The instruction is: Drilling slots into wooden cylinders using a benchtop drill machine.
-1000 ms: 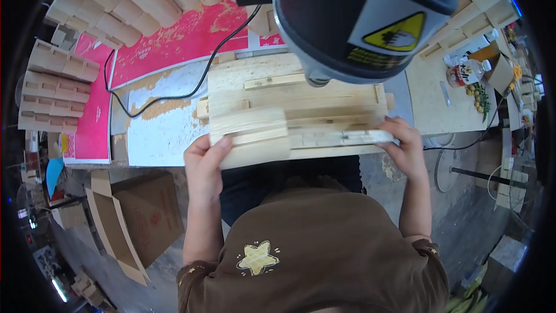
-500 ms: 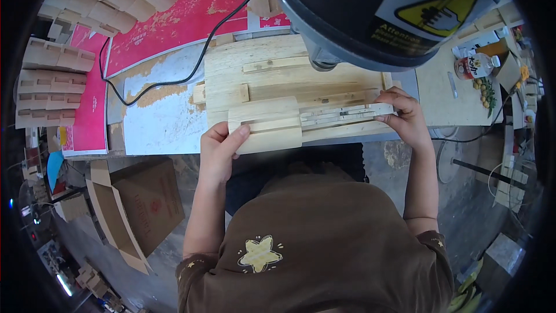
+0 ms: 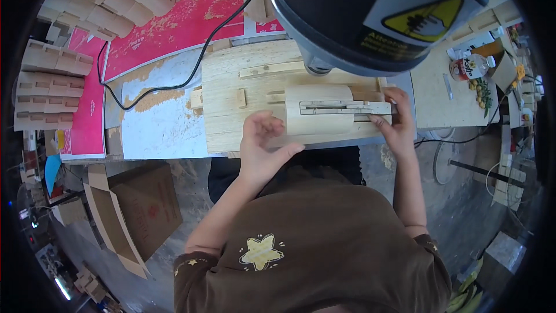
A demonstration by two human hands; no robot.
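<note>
A: Where is the work being done?

B: A pale, curved wooden block (image 3: 318, 124) is being supported on a broad, light plywood board (image 3: 223, 133), right of its middle. Over the block a narrow, pale, slotted strip (image 3: 370, 107) is being held lengthwise, its right end reaching past the block.

A: And the hands?

B: By the right hand (image 3: 398, 122), that end is being pinched between thumb and fingers. Nothing is being gripped by the left hand (image 3: 255, 153): its thumb is being stretched away from loosely curled fingers, near the block's lower left corner.

A: How far along is this being judged?

B: Partway, for this piece. Block and strip are already being seen together on the board; the strip is not yet being let go. Recesses are being shown by similar curved wooden pieces (image 3: 49, 101) stacked at the left; whether one is being covered here cannot be told, so what is left cannot be settled.

A: What is being hidden?

B: The block's middle is being covered by the strip, and some right fingertips are being lost behind its end. The dark, rounded machine head (image 3: 370, 0) is being cut off above. Whether the block is being touched by the left thumb cannot be told.
</note>
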